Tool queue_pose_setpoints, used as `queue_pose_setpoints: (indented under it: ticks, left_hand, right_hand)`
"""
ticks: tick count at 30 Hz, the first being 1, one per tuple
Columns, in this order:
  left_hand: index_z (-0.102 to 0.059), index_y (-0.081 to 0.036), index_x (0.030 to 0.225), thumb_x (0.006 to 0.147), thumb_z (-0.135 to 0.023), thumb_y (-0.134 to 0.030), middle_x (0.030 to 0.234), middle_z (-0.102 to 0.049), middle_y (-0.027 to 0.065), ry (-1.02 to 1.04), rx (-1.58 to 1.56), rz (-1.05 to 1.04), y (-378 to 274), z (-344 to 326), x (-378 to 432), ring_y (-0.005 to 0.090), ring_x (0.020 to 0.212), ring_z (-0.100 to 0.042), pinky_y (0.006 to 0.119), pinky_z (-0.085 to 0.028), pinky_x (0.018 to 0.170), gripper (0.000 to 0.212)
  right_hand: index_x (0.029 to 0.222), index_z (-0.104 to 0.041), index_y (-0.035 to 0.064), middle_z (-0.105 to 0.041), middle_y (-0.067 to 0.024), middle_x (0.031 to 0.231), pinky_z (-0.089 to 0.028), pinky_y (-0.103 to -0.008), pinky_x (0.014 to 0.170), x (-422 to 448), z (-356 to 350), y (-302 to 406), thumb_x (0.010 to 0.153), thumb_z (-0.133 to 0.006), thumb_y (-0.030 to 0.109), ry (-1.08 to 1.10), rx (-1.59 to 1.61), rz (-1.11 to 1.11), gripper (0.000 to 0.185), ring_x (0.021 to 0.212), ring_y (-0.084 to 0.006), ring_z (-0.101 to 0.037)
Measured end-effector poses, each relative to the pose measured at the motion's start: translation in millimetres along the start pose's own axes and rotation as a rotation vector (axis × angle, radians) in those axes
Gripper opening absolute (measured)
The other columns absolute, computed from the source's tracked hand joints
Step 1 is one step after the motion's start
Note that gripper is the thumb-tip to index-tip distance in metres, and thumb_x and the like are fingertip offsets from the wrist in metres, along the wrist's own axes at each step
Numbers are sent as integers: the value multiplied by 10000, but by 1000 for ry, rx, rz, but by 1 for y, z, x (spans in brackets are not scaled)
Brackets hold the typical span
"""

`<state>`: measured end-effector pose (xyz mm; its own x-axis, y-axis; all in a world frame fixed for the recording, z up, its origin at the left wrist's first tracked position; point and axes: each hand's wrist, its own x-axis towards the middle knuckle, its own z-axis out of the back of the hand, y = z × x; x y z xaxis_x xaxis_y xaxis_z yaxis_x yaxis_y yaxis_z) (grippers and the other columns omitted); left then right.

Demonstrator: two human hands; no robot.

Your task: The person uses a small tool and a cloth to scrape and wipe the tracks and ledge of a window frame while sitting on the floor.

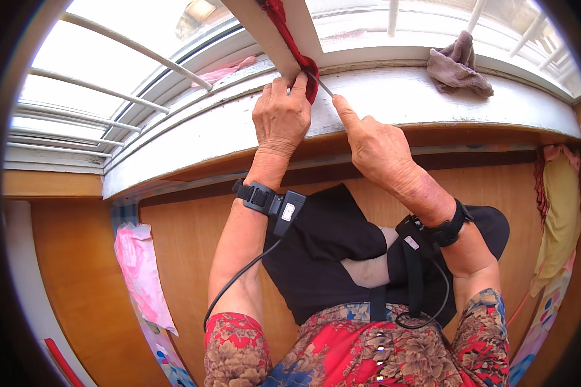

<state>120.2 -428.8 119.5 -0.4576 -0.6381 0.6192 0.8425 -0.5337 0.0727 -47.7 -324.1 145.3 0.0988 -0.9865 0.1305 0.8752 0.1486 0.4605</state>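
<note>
My left hand [283, 109] is at the foot of the white window post [266, 36], its fingertips pressing on a strip of red cloth [290, 41]. The cloth runs down along the post and hangs in a fold beside my fingers. In my right hand [375, 140] is a thin metal rod-like tool [323, 84], with the index finger stretched along it. The tool's tip reaches the red cloth near the post's lower corner. Its handle is hidden in my hand, so its exact kind cannot be told.
A crumpled brown-mauve cloth [457, 67] lies on the white windowsill [382, 104] at the right. White bars [126, 46] cross the left window. Pink cloth [222, 71] lies by the left frame. Cables run from both wrist devices. Wooden panels [189, 232] lie below the sill.
</note>
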Motion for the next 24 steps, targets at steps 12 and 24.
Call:
queue_pose_setpoints:
  ticks: [12, 24]
  left_hand:
    - [-702, -172, 1151, 807, -615, -168, 922, -642, 59, 34, 45, -51, 6, -4, 2, 236, 825, -619, 376, -480, 707, 355]
    - [-701, -178, 1136, 805, -609, -160, 912, -635, 49, 32, 24, -49, 5, -7, 3, 239, 829, -614, 375, -475, 709, 344]
  right_hand:
    - [1403, -467, 134, -664, -250, 813, -492, -536, 727, -12, 22, -15, 957, -483, 145, -132, 272, -21, 446, 787, -437, -646]
    - [1395, -476, 139, -666, -245, 814, -498, -533, 729, -6, 0, -17, 947, -489, 145, -103, 358, -17, 448, 775, -438, -645]
